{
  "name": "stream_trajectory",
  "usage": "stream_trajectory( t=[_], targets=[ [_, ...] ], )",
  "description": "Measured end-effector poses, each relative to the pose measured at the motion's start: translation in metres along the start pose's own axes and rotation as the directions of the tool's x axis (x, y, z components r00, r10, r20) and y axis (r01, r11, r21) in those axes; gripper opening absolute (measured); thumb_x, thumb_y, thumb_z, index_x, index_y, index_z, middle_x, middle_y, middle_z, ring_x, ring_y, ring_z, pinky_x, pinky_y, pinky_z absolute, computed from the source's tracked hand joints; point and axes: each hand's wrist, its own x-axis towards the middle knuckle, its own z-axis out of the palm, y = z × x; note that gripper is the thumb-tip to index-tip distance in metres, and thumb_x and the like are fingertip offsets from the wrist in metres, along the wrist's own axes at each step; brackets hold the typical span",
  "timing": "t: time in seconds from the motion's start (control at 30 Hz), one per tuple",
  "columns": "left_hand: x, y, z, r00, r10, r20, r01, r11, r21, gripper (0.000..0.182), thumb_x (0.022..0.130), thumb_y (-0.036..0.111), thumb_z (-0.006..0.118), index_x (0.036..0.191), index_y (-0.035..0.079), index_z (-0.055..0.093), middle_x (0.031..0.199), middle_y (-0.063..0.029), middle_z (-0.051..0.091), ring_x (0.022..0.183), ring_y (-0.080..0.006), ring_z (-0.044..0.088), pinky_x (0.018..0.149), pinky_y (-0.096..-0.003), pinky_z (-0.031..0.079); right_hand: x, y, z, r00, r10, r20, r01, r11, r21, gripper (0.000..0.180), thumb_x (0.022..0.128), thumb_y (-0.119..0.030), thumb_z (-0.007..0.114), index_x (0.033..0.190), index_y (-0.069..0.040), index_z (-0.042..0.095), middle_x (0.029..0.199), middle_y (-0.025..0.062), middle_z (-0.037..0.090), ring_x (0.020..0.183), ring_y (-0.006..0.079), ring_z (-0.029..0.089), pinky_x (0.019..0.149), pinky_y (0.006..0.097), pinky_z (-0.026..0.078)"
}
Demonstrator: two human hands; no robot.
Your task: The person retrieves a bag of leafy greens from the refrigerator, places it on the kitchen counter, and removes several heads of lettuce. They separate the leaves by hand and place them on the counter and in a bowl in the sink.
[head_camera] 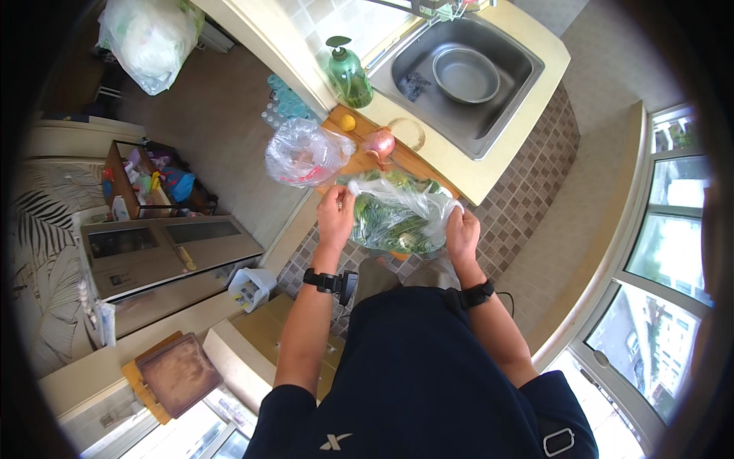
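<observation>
A clear plastic bag (395, 221) with leafy green vegetables inside hangs between my two hands, in front of my body at the near edge of the wooden board (416, 162). My left hand (335, 218) pinches the bag's gathered top at the left. At the right, my right hand (462, 232) grips the other end of that top edge. Just beyond the bag a reddish onion (379, 142) rests on the board, with a small yellow round fruit (347, 122) farther back. Left of the onion sits another clear plastic bag (307, 154); its contents are hard to make out.
A steel sink (516, 109) holds a metal basin (466, 76) and a dark scrubber (415, 86). The green pump bottle (350, 77) stands at the counter's back left. On the floor at left are a white bin (252, 288) and several bottles (287, 100).
</observation>
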Motion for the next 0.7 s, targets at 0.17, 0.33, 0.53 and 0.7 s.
stream_trajectory(
  t=[0.17, 0.33, 0.53, 0.7],
  targets=[
    [-0.003, 0.000, 0.004, 0.998, 0.048, 0.029, -0.050, 0.996, 0.076, 0.018, 0.096, 0.012, 0.076, 0.107, -0.001, 0.070, 0.091, -0.0111, 0.072, 0.080, -0.0202, 0.067, 0.074, -0.0353, 0.054, 0.012, 0.010, -0.012, 0.992, -0.129, 0.010, 0.118, 0.937, 0.329, 0.028, 0.110, -0.017, 0.052, 0.106, 0.003, 0.071, 0.082, 0.0009, 0.068, 0.067, 0.0078, 0.056, 0.060, 0.0281, 0.048],
    [0.004, -0.008, -0.001, 0.999, 0.026, -0.038, -0.026, 1.000, 0.009, 0.015, 0.097, 0.012, 0.071, 0.102, -0.002, 0.069, 0.090, -0.0077, 0.070, 0.079, -0.0149, 0.064, 0.074, -0.0335, 0.052, 0.010, 0.003, -0.040, 0.987, -0.044, 0.154, -0.019, 0.922, 0.386, 0.023, 0.110, -0.017, 0.051, 0.104, -0.003, 0.068, 0.078, -0.0012, 0.065, 0.059, 0.0054, 0.057, 0.042, 0.0242, 0.045],
    [0.012, 0.004, -0.011, 0.939, -0.326, -0.107, 0.235, 0.839, -0.491, 0.013, 0.091, 0.004, 0.056, 0.101, 0.001, 0.064, 0.092, -0.0016, 0.063, 0.083, -0.0116, 0.058, 0.077, -0.0285, 0.049, -0.016, 0.000, -0.053, 0.931, 0.256, 0.260, -0.363, 0.718, 0.594, 0.026, 0.112, -0.026, 0.056, 0.100, -0.007, 0.069, 0.074, -0.0042, 0.057, 0.055, 0.0056, 0.045, 0.049, 0.0230, 0.038],
    [0.017, 0.045, -0.032, 0.965, -0.224, 0.138, 0.236, 0.969, -0.077, 0.050, 0.083, 0.009, 0.069, 0.131, 0.002, 0.055, 0.114, -0.0097, 0.058, 0.104, -0.0193, 0.057, 0.096, -0.0348, 0.049, -0.035, -0.002, -0.050, 0.964, 0.154, 0.217, -0.257, 0.751, 0.608, 0.034, 0.112, -0.032, 0.058, 0.089, -0.009, 0.064, 0.069, -0.0031, 0.055, 0.053, 0.0048, 0.048, 0.052, 0.0281, 0.053]
  ],
)
